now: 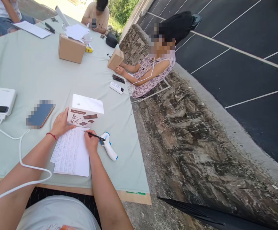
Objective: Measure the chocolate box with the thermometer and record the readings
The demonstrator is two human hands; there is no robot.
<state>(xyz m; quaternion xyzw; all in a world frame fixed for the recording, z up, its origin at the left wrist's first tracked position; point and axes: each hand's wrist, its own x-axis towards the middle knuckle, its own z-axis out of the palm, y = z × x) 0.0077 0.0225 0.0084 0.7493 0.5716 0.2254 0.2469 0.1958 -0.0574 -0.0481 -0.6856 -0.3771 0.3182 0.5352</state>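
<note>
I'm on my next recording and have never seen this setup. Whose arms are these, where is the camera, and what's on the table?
There is no machine here: the arms belong to a person wearing the camera on their head, so this single picture looks forward and down over their own hands. The left hand rests against the left side of a white box. The right hand holds a black pen over printed sheets. On the cloth-covered table, a white-and-blue thermometer lies to the right; a phone and a white power bank lie to the left. Other people sit around the table; one holds a small brown carton.
</note>
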